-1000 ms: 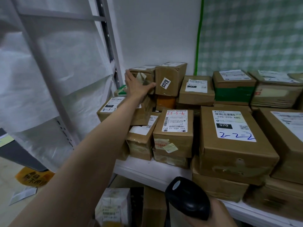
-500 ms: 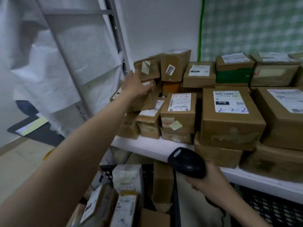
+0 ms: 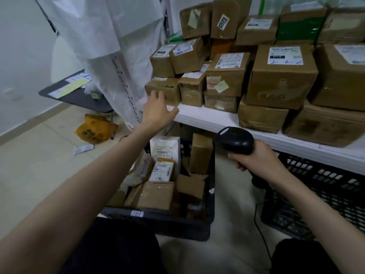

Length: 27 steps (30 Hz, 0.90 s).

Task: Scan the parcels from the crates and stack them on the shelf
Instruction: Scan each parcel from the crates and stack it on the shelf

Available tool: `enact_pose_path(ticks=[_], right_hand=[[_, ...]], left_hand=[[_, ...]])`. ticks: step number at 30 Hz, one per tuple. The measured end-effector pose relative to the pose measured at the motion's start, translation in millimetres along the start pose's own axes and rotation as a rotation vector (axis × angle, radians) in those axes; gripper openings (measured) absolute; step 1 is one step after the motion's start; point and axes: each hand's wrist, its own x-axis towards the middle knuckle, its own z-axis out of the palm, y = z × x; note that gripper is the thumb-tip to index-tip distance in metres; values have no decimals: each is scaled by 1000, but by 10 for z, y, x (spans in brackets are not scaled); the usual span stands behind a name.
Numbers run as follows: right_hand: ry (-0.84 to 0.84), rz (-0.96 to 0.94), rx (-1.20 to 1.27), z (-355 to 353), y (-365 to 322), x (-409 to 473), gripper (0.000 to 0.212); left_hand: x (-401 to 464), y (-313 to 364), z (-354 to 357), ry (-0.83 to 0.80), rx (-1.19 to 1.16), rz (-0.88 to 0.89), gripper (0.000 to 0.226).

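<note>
Clearly the next job is to fetch another parcel, and the black crate point(image 3: 158, 222) on the floor is the place to measure everything from. The left hand point(image 3: 158, 111) hangs above the crate's far end, just in front of the white shelf point(image 3: 207, 117), its grip spread and empty, thumb out to the side. To do this well, I would say it should drop straight down onto the yellow-topped parcel point(image 3: 162, 170) standing near the crate's middle, since its label already faces up and needs no turning. The right hand point(image 3: 254, 159), off the crate's right side, has its grip wrapped tight around the handle of the black scanner point(image 3: 235, 140), whose head points toward the shelf; it would have to tilt down at the lifted label.

The crate is crowded with small brown cardboard parcels point(image 3: 156, 194), some creased and taped, plus a white box point(image 3: 166, 147) leaning at the far end. Above and beyond the crate, the stacked parcels point(image 3: 227, 76) sit two and three high, a few tilted, so a flat spot matters. A second crate point(image 3: 325, 194) stands to the right.
</note>
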Motion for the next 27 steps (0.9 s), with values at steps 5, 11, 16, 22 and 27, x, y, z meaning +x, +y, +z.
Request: enact_pose_path(ticks=[5,11,16,22,27], right_hand=[[-77,34,-36,171,78,109,7],[-149,6,-17,381,11,423,13],[-137,27,-30,395,76,585,9],[-149,23,-97,430,122,642,8],[-150,-1,-97,517,73,663,15]], left_hand=[[-191,-278,601,-302,104,-95,71],[-98,-693,1245,-488,180,-132,84],[213,-891,1589,-582,228,-60,99],[489,-976,1781,-719,297,37,110],[493,-901,1663,-726,327,83,107]])
